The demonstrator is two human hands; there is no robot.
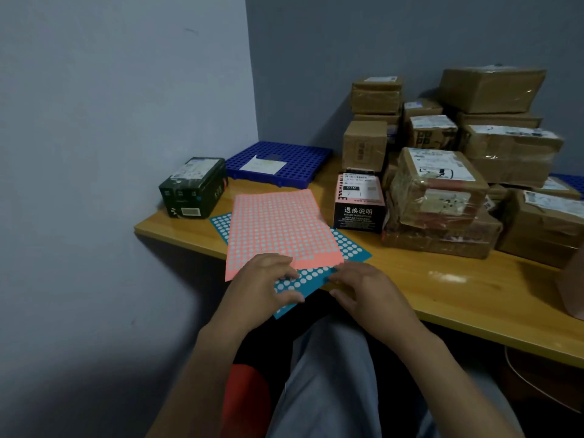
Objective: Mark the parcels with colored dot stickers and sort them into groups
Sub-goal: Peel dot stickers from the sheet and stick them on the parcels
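A pink dot-sticker sheet [278, 229] lies on top of a blue dot-sticker sheet [350, 248] at the near edge of the wooden table [458, 289]. My left hand [262, 286] rests on the near corner of both sheets, its thumb under the blue one. My right hand [366, 292] touches the blue sheet's near edge with curled fingers; what they pinch is hidden. A pile of taped brown parcels [442, 188] fills the right side. A black and pink parcel [358, 203] stands next to the sheets. A dark green parcel [192, 188] sits at the left end.
A blue plastic grid tray [294, 156] with a white paper on it lies in the back corner against the grey walls. A brown shape [573, 286] shows at the right edge. My knees are below the table's front edge.
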